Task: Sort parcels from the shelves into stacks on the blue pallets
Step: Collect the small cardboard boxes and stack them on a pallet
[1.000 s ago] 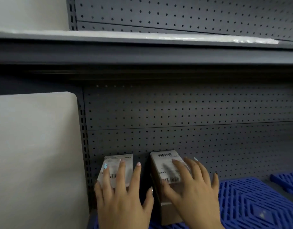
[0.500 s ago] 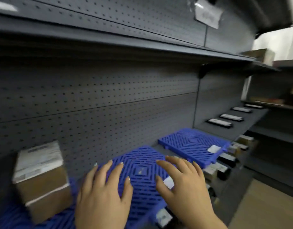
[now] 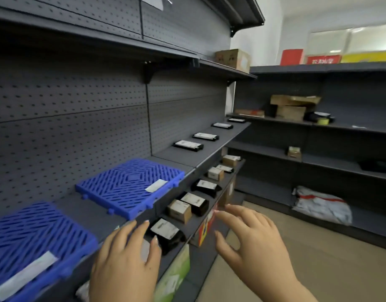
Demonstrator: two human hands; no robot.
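Along the front edge of the dark grey perforated steel shelving [image 3: 179, 153], the nearer blue slotted plastic pallet [image 3: 35, 236] and the farther blue pallet [image 3: 126, 184] lie flat, apart. The left hand [image 3: 124, 264] hovers over that edge, fingers spread, holding nothing. The right hand [image 3: 253, 240] hangs beyond it, loosely open, empty. On the lower shelf, a small black white-labelled parcel [image 3: 165, 233] lies just past the left fingertips.

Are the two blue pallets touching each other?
Apart. The head view shows bare grey shelf between the near blue pallet and the far blue pallet.
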